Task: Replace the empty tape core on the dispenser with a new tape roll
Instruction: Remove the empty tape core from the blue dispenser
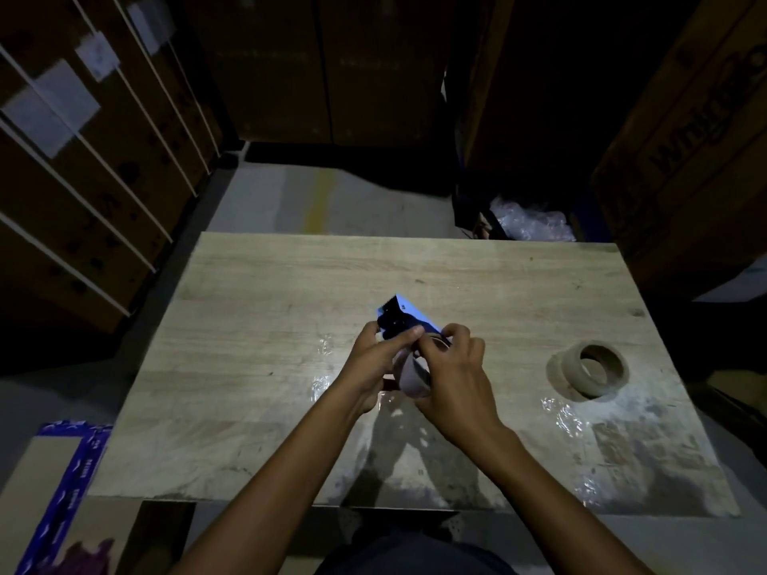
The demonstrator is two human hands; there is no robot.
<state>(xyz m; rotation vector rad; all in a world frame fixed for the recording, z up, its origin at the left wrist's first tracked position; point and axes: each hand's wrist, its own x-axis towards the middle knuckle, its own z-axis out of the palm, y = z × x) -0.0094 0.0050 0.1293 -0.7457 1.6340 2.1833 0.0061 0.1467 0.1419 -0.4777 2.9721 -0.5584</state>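
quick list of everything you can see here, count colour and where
table: 1, pale wood, centre
tape dispenser: 1, blue and black, held above table centre
tape roll on dispenser: 1, pale brown, between the hands
cardboard ring: 1, brown, lying on table at right
cardboard boxes: several, brown, stacked left, back and right
plastic wrap: 1 clump, clear, beyond table's far right edge
left hand: 1, gripping dispenser
right hand: 1, on the roll

A pale wooden desk (265,367) carries a brown tape roll (589,369), lying flat near its right edge. Scraps of clear film (566,412) lie just beside the roll, toward the near edge.
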